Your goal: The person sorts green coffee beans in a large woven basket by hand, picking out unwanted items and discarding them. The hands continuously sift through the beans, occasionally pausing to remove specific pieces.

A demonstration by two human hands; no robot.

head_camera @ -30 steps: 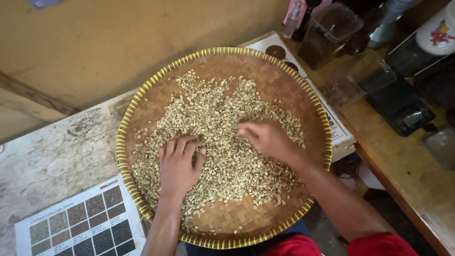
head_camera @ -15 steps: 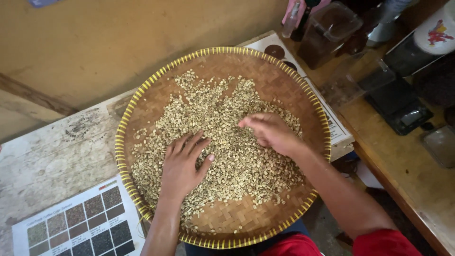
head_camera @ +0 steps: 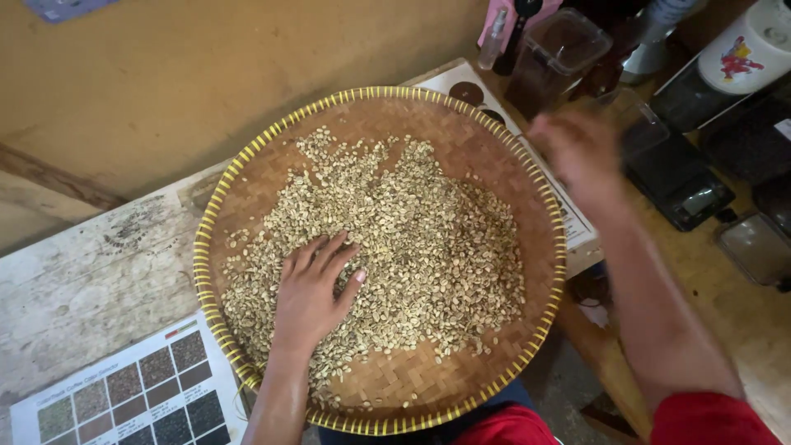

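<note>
The pale greenish-tan loose beans lie in a shallow layer across the centre and left half of the round woven bamboo tray with yellow-bound rim; the near and far margins of the tray show bare weave. The beans appear light, hard and free-rolling; they are judged to slide under light pressure and to scatter if swept fast. Single beans call for a fingertip pinch; larger amounts move best under a flat palm.

The left hand rests palm-down on the beans near the tray's left edge, fingers spread wide, holding nothing. The right hand is raised over the tray's far right rim; motion blur hides the fingers, so whether it holds anything cannot be told.

The tray rests on a worn whitewashed wooden table. A printed chart of dark colour squares lies at the table's near left corner, just beside the tray rim. Beyond the far right rim stand a clear plastic container with dark contents and a black flat scale
</note>
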